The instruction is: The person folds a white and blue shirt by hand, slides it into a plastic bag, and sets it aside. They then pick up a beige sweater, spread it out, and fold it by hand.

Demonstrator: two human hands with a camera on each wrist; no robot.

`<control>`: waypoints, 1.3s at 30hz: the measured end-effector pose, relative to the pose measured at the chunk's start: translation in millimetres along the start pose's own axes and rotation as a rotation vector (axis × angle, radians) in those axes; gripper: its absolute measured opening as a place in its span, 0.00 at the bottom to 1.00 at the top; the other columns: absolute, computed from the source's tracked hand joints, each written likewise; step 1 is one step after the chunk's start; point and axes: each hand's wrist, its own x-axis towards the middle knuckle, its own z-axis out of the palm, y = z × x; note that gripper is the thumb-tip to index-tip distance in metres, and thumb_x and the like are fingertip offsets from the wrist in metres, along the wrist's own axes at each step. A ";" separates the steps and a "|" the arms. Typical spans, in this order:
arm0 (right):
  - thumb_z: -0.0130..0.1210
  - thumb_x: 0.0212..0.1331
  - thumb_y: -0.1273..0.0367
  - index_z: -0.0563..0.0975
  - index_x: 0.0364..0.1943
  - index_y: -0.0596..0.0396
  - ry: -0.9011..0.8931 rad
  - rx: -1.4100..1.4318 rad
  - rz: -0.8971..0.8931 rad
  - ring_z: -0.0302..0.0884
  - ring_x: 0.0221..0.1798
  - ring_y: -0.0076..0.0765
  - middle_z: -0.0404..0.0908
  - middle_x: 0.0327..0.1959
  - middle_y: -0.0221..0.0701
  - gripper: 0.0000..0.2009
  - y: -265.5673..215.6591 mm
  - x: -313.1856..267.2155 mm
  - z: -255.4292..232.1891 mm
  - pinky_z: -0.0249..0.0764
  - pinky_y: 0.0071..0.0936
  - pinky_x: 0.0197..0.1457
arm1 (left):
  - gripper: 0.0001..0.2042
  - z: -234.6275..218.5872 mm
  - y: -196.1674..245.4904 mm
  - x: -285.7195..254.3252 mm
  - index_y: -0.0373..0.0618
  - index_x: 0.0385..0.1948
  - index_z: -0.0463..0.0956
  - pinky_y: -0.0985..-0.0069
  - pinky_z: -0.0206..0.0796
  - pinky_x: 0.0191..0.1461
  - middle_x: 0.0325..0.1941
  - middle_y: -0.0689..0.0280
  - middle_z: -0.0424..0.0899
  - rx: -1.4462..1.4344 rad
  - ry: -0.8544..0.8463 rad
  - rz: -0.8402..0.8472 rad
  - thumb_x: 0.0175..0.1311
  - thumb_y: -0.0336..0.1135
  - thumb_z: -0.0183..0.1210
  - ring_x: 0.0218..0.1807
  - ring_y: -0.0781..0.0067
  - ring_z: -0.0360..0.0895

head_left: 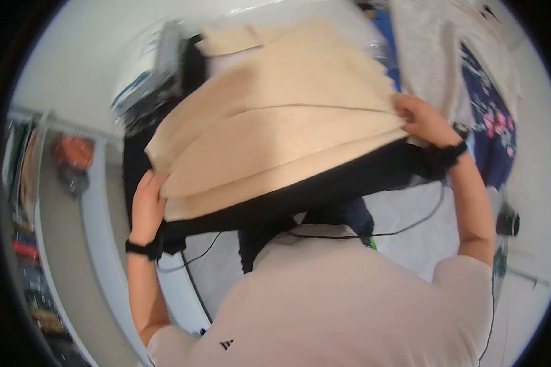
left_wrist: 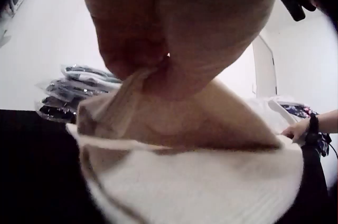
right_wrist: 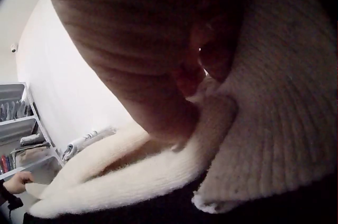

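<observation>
A cream knit sweater [head_left: 288,79] is spread over a black-covered surface [head_left: 300,196] in the head view, its near part lying in layered folds. My left hand [head_left: 146,208] pinches the near left corner between thumb and fingers. In the left wrist view that hand [left_wrist: 179,29] lifts a fold of the knit, so the layers gape beneath it. At the opposite side my right hand [head_left: 428,122] grips the sweater's right edge. Ribbed knit hangs beside the right hand [right_wrist: 127,50] in the right wrist view, with its fingertips partly in shadow.
Clothes in clear plastic bags [head_left: 150,67] are stacked at the back left. To the right lie a pale garment [head_left: 428,55] and a navy floral one [head_left: 496,122]. Shelving [head_left: 67,244] with folded clothes stands on the left. A dark cable [head_left: 404,231] crosses in front of my body.
</observation>
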 end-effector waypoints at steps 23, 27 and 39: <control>0.50 0.37 0.83 0.64 0.27 0.58 0.044 0.015 -0.006 0.64 0.31 0.33 0.64 0.29 0.33 0.11 0.5 -1.2 5.0 0.61 0.21 0.35 | 0.15 -0.1 -9.8 -34.7 0.43 0.36 0.76 0.64 0.66 0.42 0.33 0.60 0.78 0.103 0.116 -0.007 0.45 0.18 0.50 0.40 0.56 0.75; 0.50 0.37 0.83 0.65 0.28 0.58 0.038 0.010 -0.031 0.64 0.32 0.35 0.64 0.29 0.33 0.12 -0.7 -0.3 4.2 0.62 0.22 0.35 | 0.19 8.8 -9.0 -40.0 0.44 0.42 0.74 0.63 0.68 0.42 0.33 0.57 0.77 -0.002 0.018 -0.056 0.45 0.18 0.49 0.39 0.52 0.75; 0.59 0.47 0.74 0.74 0.41 0.56 -0.085 -0.218 0.159 0.74 0.33 0.40 0.76 0.39 0.39 0.15 -115.8 12.6 -73.9 0.71 0.29 0.39 | 0.16 -93.6 -33.4 -20.3 0.43 0.46 0.73 0.81 0.62 0.38 0.40 0.66 0.74 -0.241 0.122 -0.246 0.55 0.18 0.49 0.37 0.76 0.70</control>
